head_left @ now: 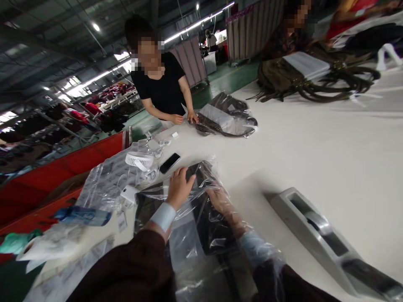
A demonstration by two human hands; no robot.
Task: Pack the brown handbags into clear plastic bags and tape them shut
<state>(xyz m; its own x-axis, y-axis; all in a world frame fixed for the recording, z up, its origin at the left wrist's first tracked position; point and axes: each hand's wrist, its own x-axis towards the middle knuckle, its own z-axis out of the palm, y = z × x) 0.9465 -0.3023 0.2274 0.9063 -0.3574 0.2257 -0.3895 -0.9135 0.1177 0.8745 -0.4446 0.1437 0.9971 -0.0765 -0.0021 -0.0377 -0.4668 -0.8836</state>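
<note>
dark bag in clear plastic wrap (214,222) lies on the white worktable (315,147) before you, your left hand (179,188) open flat on the film, your right hand (222,201) spread open on it too, neither gripping. black smartphone (170,162) and white fan (139,160) sit just beyond; across the table, a co-worker (159,84) touches another wrapped bag (225,119).

Long ceiling lights (198,40) along the top of the frame light the scene brightly, leaving soft shadows on the table (315,155), glare on the plastic wrap (204,182), and stretched, slightly blurred frame edges.
</note>
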